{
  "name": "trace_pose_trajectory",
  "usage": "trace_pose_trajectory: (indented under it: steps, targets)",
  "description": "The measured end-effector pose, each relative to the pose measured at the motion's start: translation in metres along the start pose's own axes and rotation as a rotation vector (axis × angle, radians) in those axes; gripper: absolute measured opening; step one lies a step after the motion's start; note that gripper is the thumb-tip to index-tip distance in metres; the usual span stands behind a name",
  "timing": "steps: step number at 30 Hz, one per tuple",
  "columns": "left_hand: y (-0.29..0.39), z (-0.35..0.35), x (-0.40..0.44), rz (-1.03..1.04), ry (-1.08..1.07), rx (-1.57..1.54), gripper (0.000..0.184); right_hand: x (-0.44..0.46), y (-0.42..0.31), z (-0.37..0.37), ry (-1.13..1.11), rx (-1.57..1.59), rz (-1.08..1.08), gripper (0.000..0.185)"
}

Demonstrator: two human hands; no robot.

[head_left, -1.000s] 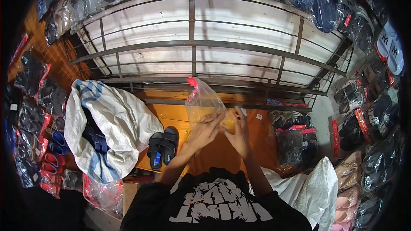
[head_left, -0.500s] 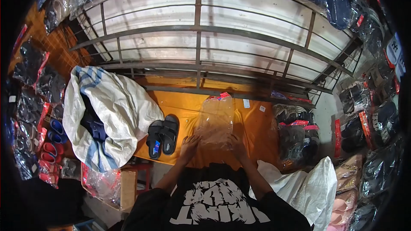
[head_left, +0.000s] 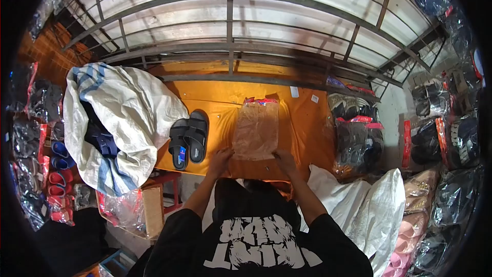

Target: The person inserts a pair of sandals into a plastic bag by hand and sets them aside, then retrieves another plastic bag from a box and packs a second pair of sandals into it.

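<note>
A clear plastic bag (head_left: pixel 255 132) with a red header lies flat on the orange cloth (head_left: pixel 302 138) in front of me. My left hand (head_left: pixel 220 161) is closed at the bag's near left corner, its fingertips pinching the edge. At the near right corner, my right hand (head_left: pixel 285 161) pinches the edge in the same way. A pair of black slide sandals (head_left: pixel 197 137) rests on the cloth to the left of the bag, one overlapping the other. A blue tag shows on the left sandal.
A large white woven sack (head_left: pixel 130 110) with dark blue footwear inside stands at left. Below it is a cardboard box (head_left: pixel 152 210) of plastic packaging. Metal bars (head_left: pixel 229 36) run across the back. Bagged footwear (head_left: pixel 359 143) and a white sack (head_left: pixel 353 200) are at right.
The bag's near edge is now flatter and straighter between my two hands, which hold its corners. The whole view has shifted, so the bars and sandals appear higher.
</note>
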State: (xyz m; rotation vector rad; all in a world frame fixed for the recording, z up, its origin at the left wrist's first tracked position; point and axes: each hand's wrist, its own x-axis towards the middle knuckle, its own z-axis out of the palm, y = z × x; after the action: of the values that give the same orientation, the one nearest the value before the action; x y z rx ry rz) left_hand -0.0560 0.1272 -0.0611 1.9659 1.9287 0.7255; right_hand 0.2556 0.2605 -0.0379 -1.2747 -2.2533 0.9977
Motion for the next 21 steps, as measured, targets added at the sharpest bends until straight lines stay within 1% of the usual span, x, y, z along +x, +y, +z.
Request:
trace_pose_trajectory:
  steps: [1,2,3,6,7,8,9,10,11,12,14,15,17,18,20,21]
  targets:
    - [-0.003,-0.002,0.003,-0.039,0.009,-0.056,0.031,0.001,0.007,0.0,0.0,-0.001,0.01,0.017]
    - [-0.009,-0.008,0.005,-0.099,-0.03,-0.049,0.022,0.004,0.013,-0.002,-0.027,0.08,0.119,0.017]
    - [-0.011,-0.011,0.007,-0.095,-0.033,-0.051,0.022,0.006,0.019,-0.002,-0.053,0.162,0.225,0.018]
    - [-0.014,-0.017,0.015,-0.004,-0.055,-0.022,0.024,0.012,0.027,-0.003,-0.067,0.189,0.207,0.018]
    - [-0.014,-0.015,0.019,-0.134,-0.061,-0.071,0.027,0.012,0.024,-0.003,-0.055,0.188,0.206,0.018]
    - [-0.014,-0.012,0.023,-0.265,-0.065,-0.122,0.031,0.012,0.02,-0.001,-0.004,0.257,0.245,0.019]
    - [-0.006,-0.018,0.028,-0.258,-0.061,-0.121,0.031,0.011,0.017,-0.001,0.045,0.328,0.284,0.021]
    - [0.008,-0.026,0.033,-0.222,0.024,-0.053,0.038,0.01,0.021,0.003,0.048,0.329,0.281,0.021]
    - [0.023,-0.032,0.038,-0.187,0.11,0.016,0.045,0.01,0.023,0.007,0.074,0.399,0.266,0.022]
    - [0.029,-0.027,0.041,-0.185,0.113,0.018,0.045,0.011,0.025,0.01,0.1,0.469,0.252,0.024]
    - [0.039,-0.012,0.04,0.126,0.192,0.144,0.058,0.013,0.021,0.011,0.112,0.524,0.235,0.025]
    - [0.05,-0.012,0.043,0.127,0.192,0.146,0.058,0.014,0.019,0.01,0.126,0.576,0.22,0.027]
    - [0.074,-0.019,0.049,0.369,0.007,0.29,0.065,0.018,0.008,0.001,0.089,0.55,0.232,0.028]
    - [0.073,-0.017,0.05,0.371,0.012,0.289,0.065,0.02,0.004,-0.004,0.053,0.521,0.243,0.029]
    - [0.072,-0.011,0.052,0.202,-0.088,0.095,0.072,0.02,-0.005,-0.01,0.029,0.565,0.226,0.029]
    - [0.074,-0.012,0.054,0.206,-0.083,0.091,0.072,0.02,-0.01,-0.014,0.002,0.616,0.212,0.03]
